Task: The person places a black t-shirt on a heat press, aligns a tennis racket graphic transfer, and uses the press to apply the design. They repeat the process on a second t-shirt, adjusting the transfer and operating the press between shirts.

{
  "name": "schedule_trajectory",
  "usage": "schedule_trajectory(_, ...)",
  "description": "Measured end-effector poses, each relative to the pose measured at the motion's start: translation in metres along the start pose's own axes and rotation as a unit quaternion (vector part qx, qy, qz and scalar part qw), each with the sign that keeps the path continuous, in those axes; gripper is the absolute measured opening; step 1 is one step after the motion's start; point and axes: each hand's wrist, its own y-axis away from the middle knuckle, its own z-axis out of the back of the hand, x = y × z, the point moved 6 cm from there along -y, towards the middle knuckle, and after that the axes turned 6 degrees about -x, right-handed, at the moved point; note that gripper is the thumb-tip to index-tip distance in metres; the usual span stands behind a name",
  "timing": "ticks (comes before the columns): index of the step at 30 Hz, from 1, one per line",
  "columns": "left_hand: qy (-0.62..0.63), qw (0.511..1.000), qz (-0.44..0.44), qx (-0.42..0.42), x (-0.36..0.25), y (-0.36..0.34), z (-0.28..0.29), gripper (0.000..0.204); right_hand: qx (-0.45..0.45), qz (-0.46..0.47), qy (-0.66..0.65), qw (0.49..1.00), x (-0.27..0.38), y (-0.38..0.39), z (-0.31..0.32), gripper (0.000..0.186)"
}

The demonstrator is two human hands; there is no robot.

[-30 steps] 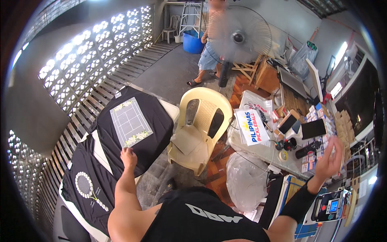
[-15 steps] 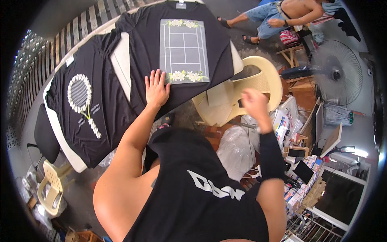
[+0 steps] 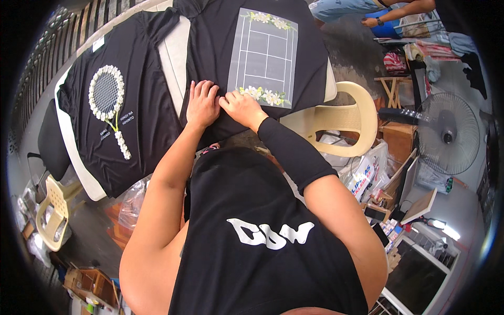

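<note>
A black T-shirt (image 3: 207,52) lies spread on a white-topped table. On it is a grey rectangular panel (image 3: 265,58) showing a white-lined court, with white flowers at both ends. My left hand (image 3: 203,107) rests on the shirt's cloth just left of the panel's near corner, fingers bent but apart. My right hand (image 3: 243,109), a black sleeve on its forearm, meets it at that corner with fingers pinched together. What the pinch holds, if anything, is hidden. Left of this shirt lies a second black T-shirt (image 3: 142,73) with a flower-trimmed racket print.
A cream plastic chair (image 3: 362,113) stands right of the table, beside a standing fan (image 3: 446,134). Another cream chair (image 3: 52,215) is at the lower left. A person in denim shorts (image 3: 344,9) is at the far right. Plastic bags (image 3: 367,168) and boxes crowd the right side.
My right hand has come from above the chair to the panel's near corner, beside my left. The left has drawn its fingers in from lying flat. The view has shifted, and the other person has moved.
</note>
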Motion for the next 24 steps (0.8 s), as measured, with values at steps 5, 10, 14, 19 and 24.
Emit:
schedule_trajectory(5, -0.045, 0.998, 0.01, 0.04, 0.001, -0.003, -0.004, 0.046, -0.1, -0.333, -0.242, 0.906, -0.06, 0.011, -0.004, 0.024)
schedule_trajectory(10, -0.1, 0.989, 0.05, 0.099, 0.005, -0.004, -0.012, 0.057, -0.199, -0.479, -0.042, 0.854, -0.243, 0.091, 0.054, 0.027)
schedule_trajectory(14, -0.085, 0.99, 0.052, 0.1, 0.003, -0.005, -0.016, 0.056, -0.291, -0.561, 0.149, 0.761, -0.401, 0.197, 0.201, 0.019)
schedule_trajectory(19, -0.12, 0.981, 0.06, 0.14, -0.01, -0.017, -0.014, 0.055, -0.38, -0.622, 0.209, 0.652, -0.421, 0.341, 0.383, 0.044)
schedule_trajectory(24, -0.092, 0.986, 0.033, 0.133, -0.014, -0.095, -0.016, 0.036, -0.376, -0.68, 0.226, 0.588, -0.276, 0.495, 0.428, 0.026)
